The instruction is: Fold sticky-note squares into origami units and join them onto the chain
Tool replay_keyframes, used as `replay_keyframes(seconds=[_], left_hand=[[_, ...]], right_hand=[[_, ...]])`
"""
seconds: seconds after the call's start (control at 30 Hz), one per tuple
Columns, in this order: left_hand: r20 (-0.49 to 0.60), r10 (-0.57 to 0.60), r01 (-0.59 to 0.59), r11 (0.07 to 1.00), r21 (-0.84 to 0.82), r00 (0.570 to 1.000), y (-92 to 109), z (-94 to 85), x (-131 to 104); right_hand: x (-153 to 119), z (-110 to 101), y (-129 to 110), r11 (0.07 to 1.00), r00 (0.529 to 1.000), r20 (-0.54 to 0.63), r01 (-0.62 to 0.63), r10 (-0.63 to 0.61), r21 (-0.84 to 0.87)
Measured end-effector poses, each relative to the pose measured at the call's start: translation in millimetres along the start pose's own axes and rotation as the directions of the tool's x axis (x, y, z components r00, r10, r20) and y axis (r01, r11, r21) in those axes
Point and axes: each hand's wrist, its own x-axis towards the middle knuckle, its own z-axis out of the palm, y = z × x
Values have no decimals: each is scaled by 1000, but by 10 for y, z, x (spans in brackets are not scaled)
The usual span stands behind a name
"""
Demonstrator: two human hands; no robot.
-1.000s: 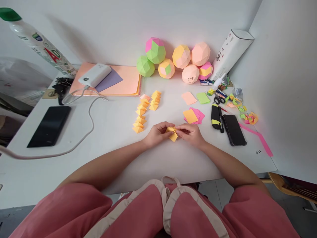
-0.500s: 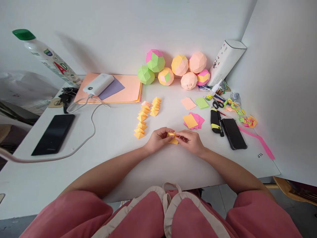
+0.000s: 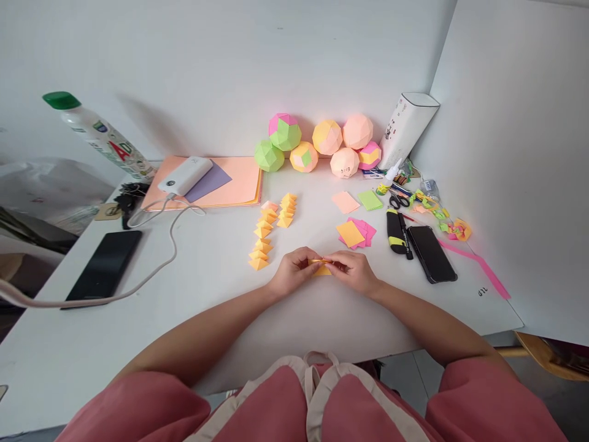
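Note:
A small orange paper (image 3: 322,270) is pinched between both hands near the front middle of the white desk, its top edge folded over. My left hand (image 3: 297,270) grips its left side, and my right hand (image 3: 353,271) grips the right side. To the left stand two rows of folded orange paper pieces (image 3: 263,230), with a peach one (image 3: 269,206) at the back. Flat orange (image 3: 350,234) and pink sheets (image 3: 367,232) lie beyond my right hand, with peach (image 3: 345,202) and green sheets (image 3: 370,200) behind them.
Several coloured paper balls (image 3: 327,137) rest against the wall. A black phone (image 3: 431,253), a cutter (image 3: 396,231) and scissors (image 3: 399,201) lie on the right. At left are a power bank (image 3: 186,175) with its cable, a dark tablet (image 3: 105,265) and a spray bottle (image 3: 110,144).
The camera view has tilted, so the desk items appear lower. The orange paper between my hands now looks more level, its upper edge folded over.

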Motion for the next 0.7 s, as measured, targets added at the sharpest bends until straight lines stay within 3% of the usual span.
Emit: replay_keyframes(seconds=[0.2, 0.5, 0.7], left_hand=[[-7, -2, 2, 999, -34, 1000, 24, -11, -6], [39, -59, 64, 986, -152, 998, 22, -9, -6], [22, -42, 45, 991, -127, 999, 16, -15, -15]], right_hand=[[6, -10, 24, 998, 997, 37, -61, 60, 22], [12, -32, 24, 958, 962, 123, -258, 243, 125], [29, -47, 15, 964, 966, 139, -235, 217, 123]])
